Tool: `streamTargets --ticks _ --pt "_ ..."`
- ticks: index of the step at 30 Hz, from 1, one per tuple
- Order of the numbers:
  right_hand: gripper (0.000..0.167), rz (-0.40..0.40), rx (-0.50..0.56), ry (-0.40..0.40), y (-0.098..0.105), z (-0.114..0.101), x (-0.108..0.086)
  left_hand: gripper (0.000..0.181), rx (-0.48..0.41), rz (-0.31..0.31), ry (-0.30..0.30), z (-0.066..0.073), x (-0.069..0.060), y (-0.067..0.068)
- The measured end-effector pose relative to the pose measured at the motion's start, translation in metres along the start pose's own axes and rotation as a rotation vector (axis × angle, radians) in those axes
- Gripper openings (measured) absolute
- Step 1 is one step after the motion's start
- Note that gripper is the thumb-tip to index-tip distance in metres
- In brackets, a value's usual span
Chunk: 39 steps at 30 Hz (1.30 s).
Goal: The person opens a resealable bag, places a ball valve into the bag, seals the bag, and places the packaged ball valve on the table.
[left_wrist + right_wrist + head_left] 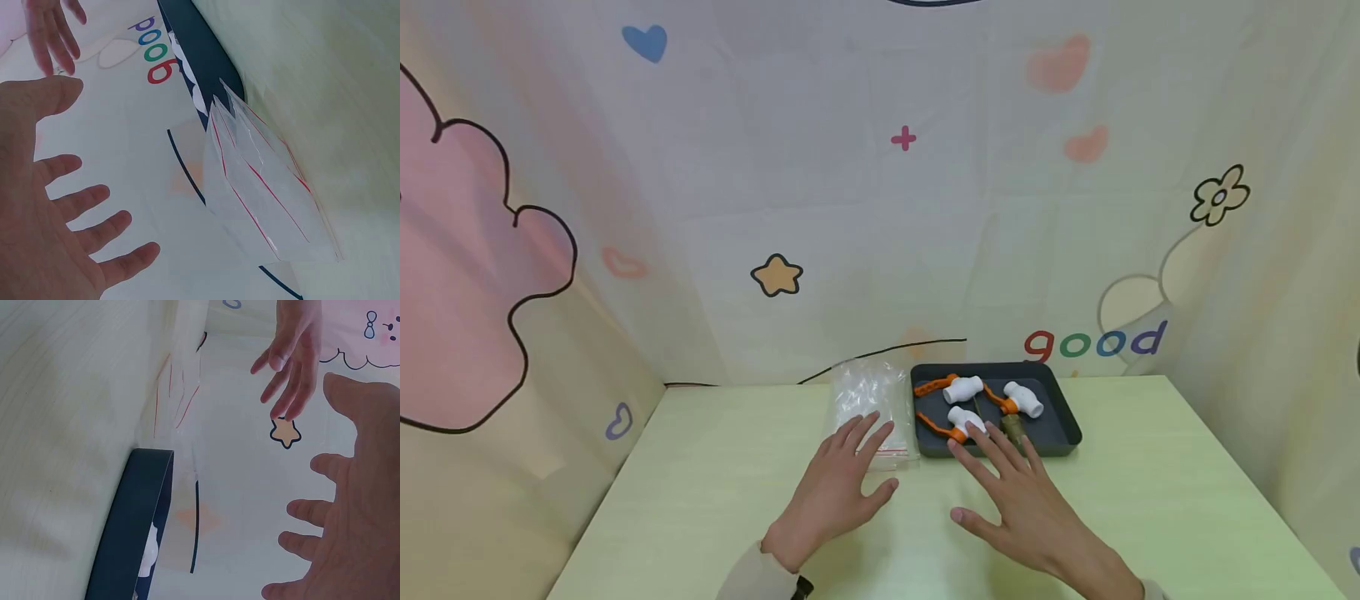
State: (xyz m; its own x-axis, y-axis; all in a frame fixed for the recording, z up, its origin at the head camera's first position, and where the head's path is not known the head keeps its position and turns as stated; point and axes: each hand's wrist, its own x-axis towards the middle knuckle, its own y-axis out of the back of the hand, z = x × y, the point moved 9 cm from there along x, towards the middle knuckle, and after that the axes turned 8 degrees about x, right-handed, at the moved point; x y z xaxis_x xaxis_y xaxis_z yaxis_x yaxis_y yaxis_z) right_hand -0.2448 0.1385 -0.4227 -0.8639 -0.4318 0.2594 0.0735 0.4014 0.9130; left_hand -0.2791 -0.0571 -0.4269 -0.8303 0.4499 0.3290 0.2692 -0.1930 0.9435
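Clear plastic bags with red seal lines are lying stacked on the table, just beside a dark rectangular tray. Inside, three white pieces are resting with orange handles pointing leftward, while an apparently brass-coloured fitting is sitting near the front edge, partly hidden.

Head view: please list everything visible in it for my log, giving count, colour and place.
Shallow rectangular tray: one, dark grey, far part of the table.
Valve-like pieces with lever handles: three, white with orange handles, in the tray.
Stubby fitting: one, olive-brown, in the tray, partly hidden.
Flat plastic bags: several, exact count unclear, transparent with red lines, left of the tray.
Smooth table: one, pale green, beneath these.
Printed cloth backdrop: whitish with coloured prints, behind and beside the table.
Left hand: one, bare, before the bags.
Right hand: one, bare, before the tray.
Sleeves: two, pale, bottom edge.
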Motion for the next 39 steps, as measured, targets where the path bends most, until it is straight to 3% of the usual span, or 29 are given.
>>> streamTargets --ticks 7,15,21,27,39 --pt "0.074 0.034 0.005 0.039 0.003 -0.005 0.000 0.064 -0.009 0.007 -0.008 -0.008 0.012 -0.006" --pt "0.074 -0.020 0.034 0.019 -0.005 -0.006 0.003 0.060 0.004 0.009 0.003 -0.023 0.020 -0.021" --pt "0.074 -0.041 0.036 0.017 -0.011 -0.007 0.002 0.057 0.017 -0.030 0.006 -0.029 0.025 -0.037" --pt "0.073 -0.040 0.033 0.031 -0.012 -0.010 0.001 0.050 0.037 -0.026 0.014 -0.033 0.028 -0.047" --pt "0.072 -0.195 0.150 -0.001 -0.040 -0.004 0.006 0.042 0.030 0.010 0.005 -0.037 0.034 -0.059"
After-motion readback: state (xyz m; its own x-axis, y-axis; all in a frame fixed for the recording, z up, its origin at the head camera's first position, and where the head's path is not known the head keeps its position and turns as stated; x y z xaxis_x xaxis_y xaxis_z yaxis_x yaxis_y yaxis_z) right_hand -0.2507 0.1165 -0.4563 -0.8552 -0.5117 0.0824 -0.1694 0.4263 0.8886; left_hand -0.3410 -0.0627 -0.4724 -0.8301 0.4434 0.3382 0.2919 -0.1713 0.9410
